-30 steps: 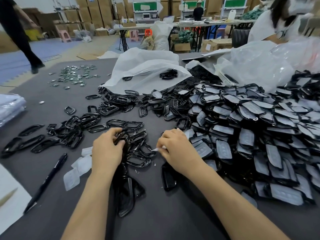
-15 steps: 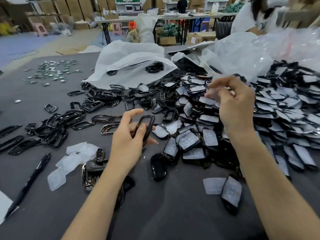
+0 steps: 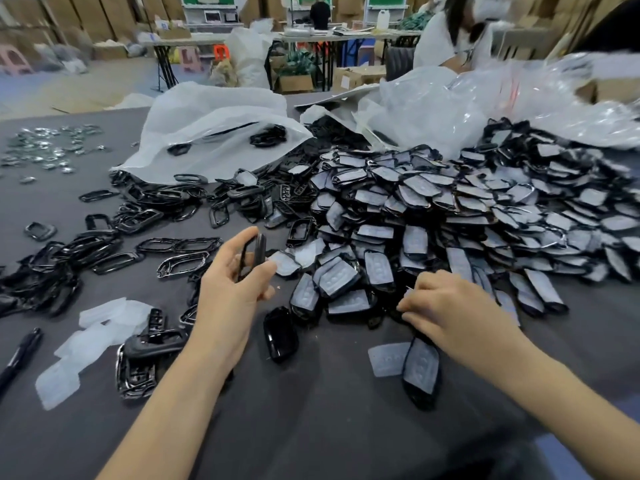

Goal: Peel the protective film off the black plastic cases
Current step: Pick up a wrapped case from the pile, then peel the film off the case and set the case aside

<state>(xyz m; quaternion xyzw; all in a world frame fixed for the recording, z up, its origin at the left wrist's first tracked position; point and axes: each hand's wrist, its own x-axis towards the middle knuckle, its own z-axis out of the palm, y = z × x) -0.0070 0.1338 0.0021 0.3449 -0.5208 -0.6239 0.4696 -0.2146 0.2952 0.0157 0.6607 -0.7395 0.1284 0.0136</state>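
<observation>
While the left hand [image 3: 228, 289] pinches a black case [image 3: 259, 249] upright in its grip, the right hand [image 3: 446, 306] curls at the film-covered pile [image 3: 450, 209], its grip impossible to tell, on a grey worktop [image 3: 311, 427] among stacked cardboard boxes [image 3: 104, 15]

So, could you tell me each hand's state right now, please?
Left hand: pinches a black plastic case.
Right hand: curled over the pile; grip cannot be told.

Single view from head-worn wide-angle camera, facing forward and down across grey table [image 3: 311, 427]. Near lens: left hand [image 3: 232, 285] and right hand [image 3: 450, 306], forearms entering from bottom edge. Mid-distance right: pile of black cases [image 3: 450, 209]; room beyond far off.
</observation>
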